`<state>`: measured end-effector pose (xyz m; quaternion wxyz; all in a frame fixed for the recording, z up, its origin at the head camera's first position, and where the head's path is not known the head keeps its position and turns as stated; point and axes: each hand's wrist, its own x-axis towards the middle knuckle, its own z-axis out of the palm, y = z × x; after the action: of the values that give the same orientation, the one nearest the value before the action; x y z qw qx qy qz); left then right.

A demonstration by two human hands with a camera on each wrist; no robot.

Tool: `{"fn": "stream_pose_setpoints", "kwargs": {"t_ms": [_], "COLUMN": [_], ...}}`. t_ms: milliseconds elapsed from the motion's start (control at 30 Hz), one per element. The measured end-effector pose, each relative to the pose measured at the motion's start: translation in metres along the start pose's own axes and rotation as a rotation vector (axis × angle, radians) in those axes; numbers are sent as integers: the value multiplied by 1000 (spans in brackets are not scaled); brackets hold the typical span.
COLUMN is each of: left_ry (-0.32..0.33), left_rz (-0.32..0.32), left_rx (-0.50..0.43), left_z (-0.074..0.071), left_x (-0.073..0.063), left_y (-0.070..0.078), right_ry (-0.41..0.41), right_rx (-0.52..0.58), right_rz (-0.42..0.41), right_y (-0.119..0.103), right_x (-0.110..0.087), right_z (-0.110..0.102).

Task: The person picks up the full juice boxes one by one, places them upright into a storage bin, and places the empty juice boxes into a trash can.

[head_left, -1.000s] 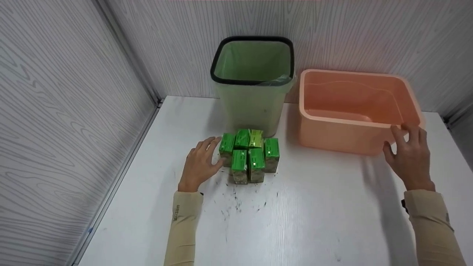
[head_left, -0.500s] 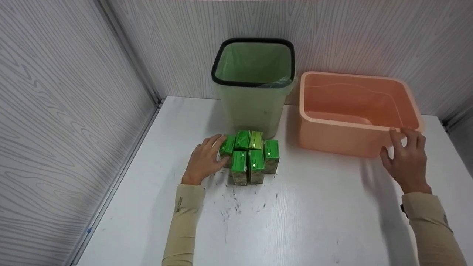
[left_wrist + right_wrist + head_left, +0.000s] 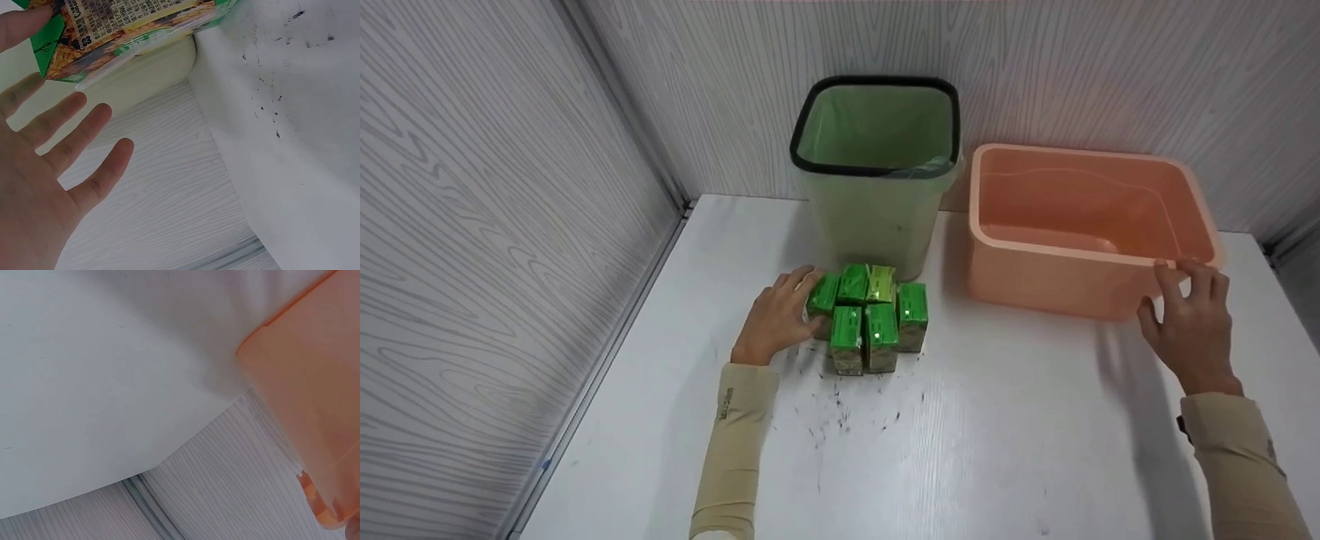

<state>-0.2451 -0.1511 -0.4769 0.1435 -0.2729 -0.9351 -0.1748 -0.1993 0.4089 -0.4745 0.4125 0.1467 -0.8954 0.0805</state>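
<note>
Several small food packs with green ends (image 3: 882,326) stand bunched together on the white table. My left hand (image 3: 775,318) is at the leftmost pack (image 3: 825,291), pinching it between thumb and forefinger. In the left wrist view this food pack (image 3: 140,31) shows printed text and a food picture. The other fingers (image 3: 93,180) of that hand spread out below it. Far to the right, my right hand (image 3: 1191,330) rests its bent fingertips on the front rim of an orange plastic tub (image 3: 1065,244). Only one fingertip (image 3: 353,529) shows at the tub's rim in the right wrist view.
Directly behind the packs stands a tall pale green bin (image 3: 877,217) with a black rim, beside the tub. Dark crumbs (image 3: 840,409) are scattered on the table (image 3: 997,450) in front. Wood-grain panels (image 3: 735,112) enclose the back and left.
My left hand has moved a little right and forward onto the leftmost pack, its thumb and forefinger closing in. The right hand stays at the tub's rim, and the packs stand where they were.
</note>
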Motion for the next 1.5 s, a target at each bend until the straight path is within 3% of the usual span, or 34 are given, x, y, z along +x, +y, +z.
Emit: {"fn": "stream_pose_setpoints", "kwargs": {"t_ms": [233,633,933,1067,1200,1333,1500], "left_ry": [-19,-58,-176,-188,-130,-7,109], "left_rz": [35,32,-103,-115,-112,-114,-180], "left_rx": [4,-63,-137,-178,-208,-255,-334], "left_z": [4,7,-6,-13,-20,-29,-36], "left_x": [3,16,10,6,-4,-10,-14], "left_y": [-2,-3,0,1,-1,-3,2], "right_ry": [-10,-18,-8,0,-1,10,24], "right_rx": [3,6,6,6,13,20,6], "right_rz": [3,37,59,65,53,60,56], "right_y": [0,-1,-5,-5,-6,-7,-5], "right_x": [-2,3,3,2,1,2,4], "right_z": [-3,-1,1,2,5,6,2]}}
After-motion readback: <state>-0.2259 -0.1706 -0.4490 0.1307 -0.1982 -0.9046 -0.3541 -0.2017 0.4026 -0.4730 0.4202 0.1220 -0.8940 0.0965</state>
